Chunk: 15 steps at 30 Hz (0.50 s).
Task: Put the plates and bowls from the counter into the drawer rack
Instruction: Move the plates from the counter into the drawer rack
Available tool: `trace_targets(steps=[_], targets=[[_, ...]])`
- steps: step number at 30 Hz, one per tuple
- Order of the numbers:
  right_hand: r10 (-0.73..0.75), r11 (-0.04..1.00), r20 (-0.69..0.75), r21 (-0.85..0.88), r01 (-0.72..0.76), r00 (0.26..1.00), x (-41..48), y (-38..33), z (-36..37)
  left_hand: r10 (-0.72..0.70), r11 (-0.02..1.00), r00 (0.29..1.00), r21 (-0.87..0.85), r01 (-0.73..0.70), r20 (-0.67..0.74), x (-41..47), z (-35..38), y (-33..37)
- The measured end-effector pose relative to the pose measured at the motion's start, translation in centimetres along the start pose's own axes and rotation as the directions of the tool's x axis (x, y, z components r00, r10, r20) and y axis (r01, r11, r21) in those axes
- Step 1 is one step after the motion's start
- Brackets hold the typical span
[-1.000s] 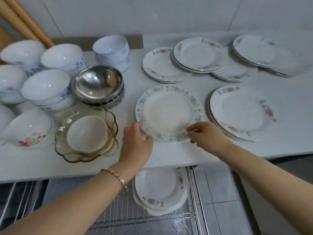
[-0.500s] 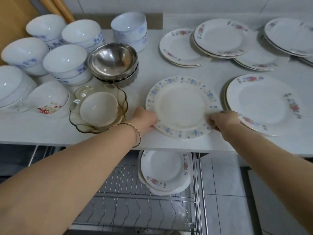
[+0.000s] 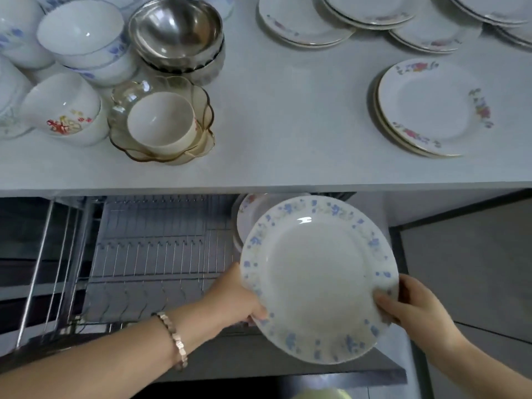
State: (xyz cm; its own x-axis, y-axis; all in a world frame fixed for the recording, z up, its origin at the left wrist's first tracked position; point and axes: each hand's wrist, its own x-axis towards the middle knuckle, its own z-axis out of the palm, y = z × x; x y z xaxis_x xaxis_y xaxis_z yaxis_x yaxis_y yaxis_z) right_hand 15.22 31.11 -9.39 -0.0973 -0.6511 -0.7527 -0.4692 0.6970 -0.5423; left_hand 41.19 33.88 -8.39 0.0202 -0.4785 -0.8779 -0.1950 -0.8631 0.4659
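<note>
Both hands hold the round white plate with a blue floral rim (image 3: 313,279) below the grey counter (image 3: 288,110), over the right end of the open wire drawer rack (image 3: 149,254). The left hand (image 3: 233,300) has its grip closed on the plate's left edge; the right hand (image 3: 414,306) has its grip closed on the lower right edge. Racked white plates (image 3: 247,214) stand just behind.

Soft, even light fills the picture, a small bright glare spot sits on the round white plate with blue flowers (image 3: 318,279), the shiny steel bowl (image 3: 175,30) gleams, and the edges look bent and blurry.
</note>
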Motion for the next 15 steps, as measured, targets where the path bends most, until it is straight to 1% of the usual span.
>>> trace_targets(steps=[3, 5, 7, 12, 15], targets=[[0.11, 0.994, -0.022, 0.018, -0.11, 0.994, 0.6, 2.8, 2.4, -0.102, 0.994, 0.995, 0.029, 0.103, -0.02, 1.6, 0.1, -2.2], [0.166, 0.985, -0.015, 0.04, -0.166, 0.986, 1.8, 3.3, 4.3, -0.158, 0.987, 0.987, 0.027, 0.159, -0.033, 3.9, -0.3, -3.3], [0.191, 0.981, -0.024, 0.023, -0.19, 0.981, 3.6, 3.3, 6.3, -0.193, 0.98, 0.977, 0.031, 0.196, -0.091, 6.8, -0.9, -3.9], [0.218, 0.976, -0.097, 0.025, -0.216, 0.971, 9.8, 3.0, 10.9, -0.138, 0.966, 0.956, 0.178, 0.188, -0.259, 14.6, -2.4, -4.1], [0.22, 0.975, -0.118, 0.041, -0.217, 0.968, 13.4, 2.5, 12.7, -0.134, 0.954, 0.928, 0.209, 0.216, -0.348, 18.7, -3.2, -4.0]])
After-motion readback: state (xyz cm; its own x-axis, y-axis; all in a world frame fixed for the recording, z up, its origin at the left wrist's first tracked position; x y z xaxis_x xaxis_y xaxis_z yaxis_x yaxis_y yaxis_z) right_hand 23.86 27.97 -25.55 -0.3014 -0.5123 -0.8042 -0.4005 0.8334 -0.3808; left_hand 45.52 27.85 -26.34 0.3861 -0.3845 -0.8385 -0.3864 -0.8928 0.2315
